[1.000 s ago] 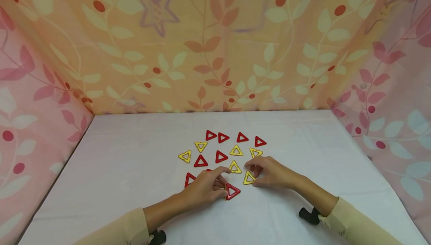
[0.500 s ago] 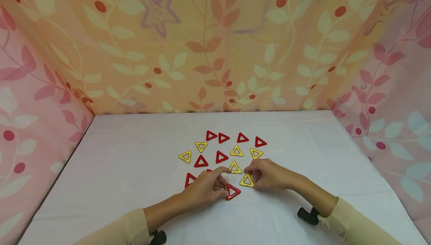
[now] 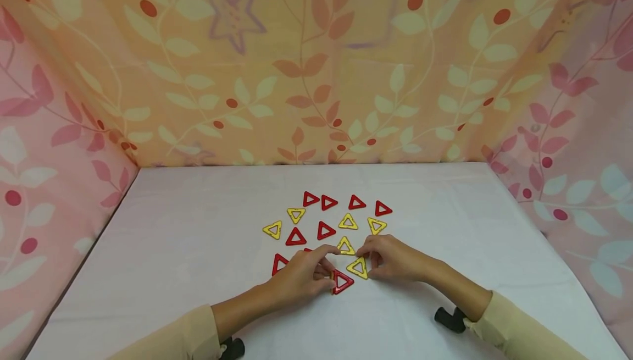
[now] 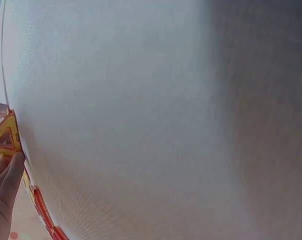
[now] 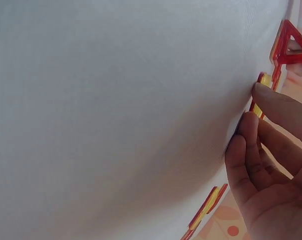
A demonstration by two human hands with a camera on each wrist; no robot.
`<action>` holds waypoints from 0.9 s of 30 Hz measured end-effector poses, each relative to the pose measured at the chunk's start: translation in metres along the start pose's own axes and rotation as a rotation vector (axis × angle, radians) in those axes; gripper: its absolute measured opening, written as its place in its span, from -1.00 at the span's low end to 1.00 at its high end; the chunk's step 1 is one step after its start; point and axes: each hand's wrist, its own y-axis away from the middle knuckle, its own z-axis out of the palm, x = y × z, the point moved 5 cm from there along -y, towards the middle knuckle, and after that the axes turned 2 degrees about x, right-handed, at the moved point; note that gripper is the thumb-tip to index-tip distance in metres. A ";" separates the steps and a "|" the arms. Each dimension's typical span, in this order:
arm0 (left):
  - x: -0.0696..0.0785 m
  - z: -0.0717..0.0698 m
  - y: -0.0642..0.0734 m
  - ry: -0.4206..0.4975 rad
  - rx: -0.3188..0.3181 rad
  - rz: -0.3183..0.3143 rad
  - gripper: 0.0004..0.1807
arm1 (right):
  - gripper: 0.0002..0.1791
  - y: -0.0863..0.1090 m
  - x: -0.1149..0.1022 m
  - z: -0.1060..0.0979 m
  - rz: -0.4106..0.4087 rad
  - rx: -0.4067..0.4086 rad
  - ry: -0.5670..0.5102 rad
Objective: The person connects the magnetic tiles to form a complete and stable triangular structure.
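Observation:
My left hand grips magnetic triangle tiles by the edge with thumb and fingers. A red triangle tile shows to the right of its thumb, and an upright yellow triangle tile appears between its fingers in the left wrist view. To the right, my right hand pinches another yellow triangle tile at its right side, low at the table, close to the red one but apart from it. In the right wrist view the fingers hide part of this tile.
Beyond the hands, several red triangle tiles and yellow triangle tiles lie spread on the white table. One red tile is partly covered by the left hand. Patterned cloth stands behind the table.
My right hand has moved a little left, sliding and turning the yellow triangle tile towards the red one. The left hand and its tiles have stayed in place.

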 end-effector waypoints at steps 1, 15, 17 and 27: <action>0.000 0.000 0.000 -0.001 0.001 0.003 -0.37 | -0.59 -0.001 0.000 0.001 0.000 0.000 0.002; 0.001 -0.001 0.000 -0.004 -0.004 0.016 -0.39 | -0.65 -0.009 -0.015 0.007 -0.014 0.027 0.076; 0.000 -0.001 0.000 -0.003 -0.004 0.017 -0.40 | -0.65 -0.011 -0.017 0.007 -0.017 0.030 0.088; -0.001 0.000 0.000 -0.002 -0.003 0.017 -0.41 | -0.62 -0.012 -0.019 0.007 0.024 0.034 0.112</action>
